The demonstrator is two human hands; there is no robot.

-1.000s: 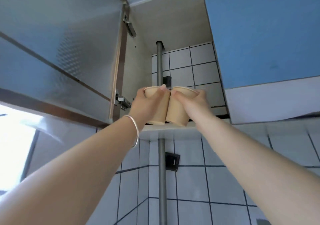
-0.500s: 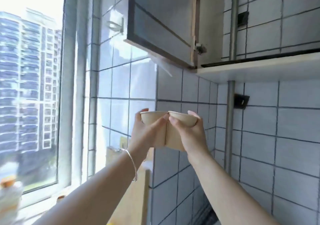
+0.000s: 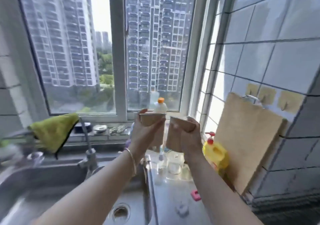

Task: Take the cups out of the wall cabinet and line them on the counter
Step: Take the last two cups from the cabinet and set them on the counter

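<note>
1. Head view: left hand (image 3: 144,134) is gripping an upright paper cup (image 3: 153,124) at centre frame.
2. Right hand (image 3: 189,139) is clasping a second cup (image 3: 176,131), tilted, at its 3 o'clock, above the sink (image 3: 52,181).

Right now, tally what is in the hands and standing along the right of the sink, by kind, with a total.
Paper cups: 2, one in the left hand, one in the right hand
Cutting board: 1
Yellow bottle: 1
Orange-capped bottle: 1
Clear glass containers: blurred, count uncertain
Total counted: 5
</note>
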